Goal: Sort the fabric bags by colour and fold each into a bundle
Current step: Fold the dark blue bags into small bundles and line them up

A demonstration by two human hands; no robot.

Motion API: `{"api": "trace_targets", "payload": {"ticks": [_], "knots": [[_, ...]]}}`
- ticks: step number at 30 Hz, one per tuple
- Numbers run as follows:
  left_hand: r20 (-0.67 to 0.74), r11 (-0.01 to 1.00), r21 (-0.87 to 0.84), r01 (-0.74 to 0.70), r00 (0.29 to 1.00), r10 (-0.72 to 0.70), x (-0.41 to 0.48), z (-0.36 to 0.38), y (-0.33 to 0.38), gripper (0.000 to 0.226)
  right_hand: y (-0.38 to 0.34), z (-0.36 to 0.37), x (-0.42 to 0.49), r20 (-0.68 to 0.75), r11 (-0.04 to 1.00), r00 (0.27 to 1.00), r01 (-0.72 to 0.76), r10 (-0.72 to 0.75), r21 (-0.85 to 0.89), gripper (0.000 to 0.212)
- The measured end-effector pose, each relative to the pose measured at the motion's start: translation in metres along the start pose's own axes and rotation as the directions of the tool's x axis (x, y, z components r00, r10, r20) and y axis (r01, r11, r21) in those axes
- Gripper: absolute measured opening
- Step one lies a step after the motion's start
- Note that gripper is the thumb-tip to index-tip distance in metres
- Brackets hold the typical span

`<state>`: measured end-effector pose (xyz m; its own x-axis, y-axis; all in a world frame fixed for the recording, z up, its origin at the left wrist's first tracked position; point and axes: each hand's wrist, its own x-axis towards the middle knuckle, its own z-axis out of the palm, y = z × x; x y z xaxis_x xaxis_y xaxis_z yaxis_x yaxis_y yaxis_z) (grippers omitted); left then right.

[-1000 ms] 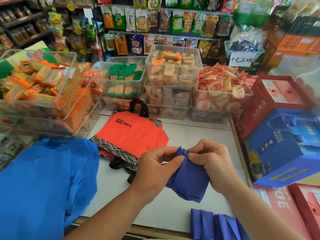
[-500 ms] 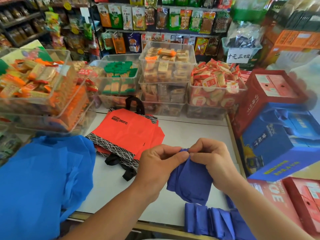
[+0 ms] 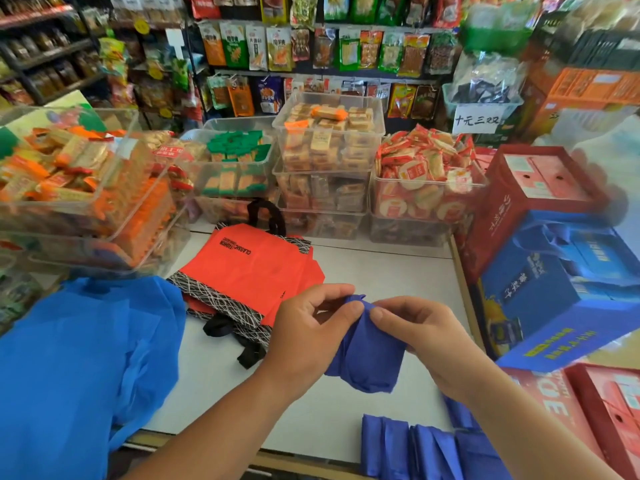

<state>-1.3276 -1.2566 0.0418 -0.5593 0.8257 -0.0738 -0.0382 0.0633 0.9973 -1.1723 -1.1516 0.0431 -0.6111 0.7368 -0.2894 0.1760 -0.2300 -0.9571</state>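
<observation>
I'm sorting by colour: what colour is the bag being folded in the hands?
Dark blue, a purplish shade; the bag shows best in the head view.

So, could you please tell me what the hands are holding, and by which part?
Both the left hand and the right hand pinch the folded dark blue bag at its bunched top edge; the rest hangs below.

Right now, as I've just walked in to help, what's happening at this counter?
A person is folding a dark blue fabric bag above the white counter. The left hand and right hand both pinch its top edge. Orange bags with black handles lie stacked behind it. A light blue pile sits at the left, and folded dark blue bundles lie at the near edge.
</observation>
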Motion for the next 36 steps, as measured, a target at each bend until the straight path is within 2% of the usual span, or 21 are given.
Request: {"api": "trace_targets", "payload": {"ticks": [2,6,8,11,15,18,21,26,31,34,36], "knots": [[-0.006,0.999,-0.044,0.002,1.0,-0.002,-0.002,0.003,-0.001,0.025,-0.001,-0.005,-0.003,0.061,1.0,0.998,0.016,-0.016,0.007,0.029],[0.079,0.991,-0.131,0.029,0.997,-0.019,0.0,0.004,-0.001,0.029,0.001,-0.009,0.0,-0.047,0.996,0.996,0.075,-0.073,0.055,0.008],[0.101,0.996,-0.091,0.01,0.995,-0.001,0.004,0.004,-0.003,0.028,-0.001,-0.009,0.002,-0.058,0.995,0.995,0.085,-0.082,0.045,0.013],[0.126,0.998,-0.062,-0.004,0.992,0.012,0.008,0.005,-0.005,0.027,-0.005,-0.01,0.004,-0.034,0.992,0.993,0.113,-0.115,-0.064,0.023],[0.241,0.999,-0.02,-0.033,0.97,0.037,0.01,-0.002,-0.008,0.026,-0.007,-0.012,0.004,0.034,0.984,0.992,0.122,-0.118,-0.128,0.028],[0.373,1.0,-0.002,-0.001,0.928,0.002,0.015,-0.011,-0.007,0.02,-0.008,-0.018,0.003,0.168,0.992,0.983,0.095,-0.079,-0.089,0.015],[0.449,0.999,-0.006,-0.039,0.893,0.038,0.02,-0.015,-0.003,0.03,-0.012,-0.024,0.009,0.234,0.998,0.97,0.059,-0.059,0.01,0.002],[0.476,0.995,-0.01,-0.095,0.875,0.089,0.023,-0.017,-0.002,0.023,-0.01,-0.031,0.017,0.312,0.997,0.947,0.067,-0.072,0.025,0.037],[0.551,0.995,-0.093,0.028,0.834,0.028,0.02,-0.013,-0.004,0.01,-0.019,-0.034,0.015,0.422,0.994,0.9,0.106,-0.11,0.031,0.022],[0.59,0.991,-0.099,0.087,0.807,-0.011,0.016,-0.008,-0.005,0.013,-0.025,-0.034,0.015,0.48,0.992,0.872,0.123,-0.099,-0.018,0.025],[0.565,0.991,-0.101,0.091,0.825,-0.018,0.014,-0.005,-0.006,0.008,-0.025,-0.033,0.015,0.459,0.993,0.884,0.114,-0.09,-0.026,0.024]]}}
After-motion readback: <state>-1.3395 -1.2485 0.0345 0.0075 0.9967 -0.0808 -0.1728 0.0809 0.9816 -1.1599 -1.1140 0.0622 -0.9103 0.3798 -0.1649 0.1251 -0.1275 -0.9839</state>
